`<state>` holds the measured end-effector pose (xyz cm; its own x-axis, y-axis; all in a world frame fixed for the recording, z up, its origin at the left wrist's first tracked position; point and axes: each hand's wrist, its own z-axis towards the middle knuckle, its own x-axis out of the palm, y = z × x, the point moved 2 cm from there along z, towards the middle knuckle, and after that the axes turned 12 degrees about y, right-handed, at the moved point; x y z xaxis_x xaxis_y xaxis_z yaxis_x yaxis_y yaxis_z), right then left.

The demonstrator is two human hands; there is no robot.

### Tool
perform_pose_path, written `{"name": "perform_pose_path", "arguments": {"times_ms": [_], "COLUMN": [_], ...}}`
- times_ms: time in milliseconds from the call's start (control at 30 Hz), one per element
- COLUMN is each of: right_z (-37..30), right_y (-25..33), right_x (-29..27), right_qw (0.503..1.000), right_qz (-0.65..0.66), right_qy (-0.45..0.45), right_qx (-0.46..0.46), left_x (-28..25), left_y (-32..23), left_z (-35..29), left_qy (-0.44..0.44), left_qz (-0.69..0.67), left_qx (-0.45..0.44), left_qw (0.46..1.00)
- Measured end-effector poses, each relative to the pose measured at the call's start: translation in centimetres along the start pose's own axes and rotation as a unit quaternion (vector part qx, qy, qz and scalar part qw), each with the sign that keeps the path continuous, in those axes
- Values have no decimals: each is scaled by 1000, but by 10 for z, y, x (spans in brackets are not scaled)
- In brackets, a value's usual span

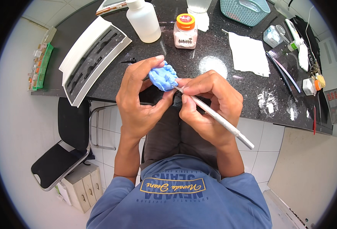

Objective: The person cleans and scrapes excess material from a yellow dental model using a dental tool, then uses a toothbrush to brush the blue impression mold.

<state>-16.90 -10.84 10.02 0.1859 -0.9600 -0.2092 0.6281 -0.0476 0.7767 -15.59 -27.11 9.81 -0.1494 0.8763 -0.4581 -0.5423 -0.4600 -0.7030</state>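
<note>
My left hand (138, 95) is closed around a blue dental cast (162, 77), gripping it between thumb and fingers above the table's near edge. Tooth-like bumps run along the cast's rim. In my right hand (214, 105) is a slim silver craft knife (223, 122), held like a pen. The knife's tip meets the cast's lower right edge, close to my left thumb. Its handle slants down to the right, past my palm. The right fingertips are close against the cast; the underside of the cast is hidden.
On the black table (138, 51) stand a white bottle (144, 23), an orange-lidded jar (185, 32) and a teal basket (244, 11). An open white box (94, 57) lies left. Right are a white cloth (248, 53), tools (281, 74) and white powder (267, 101). A black chair (73, 126) stands lower left.
</note>
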Motion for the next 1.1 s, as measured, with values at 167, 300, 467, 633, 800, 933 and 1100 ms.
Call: {"name": "perform_pose_path", "arguments": {"times_ms": [167, 300, 467, 633, 800, 933, 1100], "right_z": [-1, -1, -1, -1, -2, -2, -1], "right_y": [-2, -2, -1, 0, -3, -3, -3], "right_x": [2, 2, 1, 0, 1, 2, 2], "right_qw": [1000, 999, 999, 998, 999, 999, 1000], "right_qz": [22, 30, 37, 50, 38, 20, 3], "right_qy": [-4, -9, -4, -3, -10, -19, -17], "right_qx": [12, 22, 34, 35, 27, 23, 21], "left_x": [-1, -1, -3, -3, 1, 5, 6], "left_y": [0, 0, -1, -1, 2, 8, 10], "left_z": [0, 0, 1, 1, -1, -4, -6], "left_qy": [7, 11, 16, 18, -6, -42, -57], "left_qz": [-6, -7, -12, -30, 3, 78, 89], "left_qx": [-2, -4, -8, -15, -1, 34, 28], "left_qw": [1000, 1000, 1000, 999, 1000, 996, 994]}}
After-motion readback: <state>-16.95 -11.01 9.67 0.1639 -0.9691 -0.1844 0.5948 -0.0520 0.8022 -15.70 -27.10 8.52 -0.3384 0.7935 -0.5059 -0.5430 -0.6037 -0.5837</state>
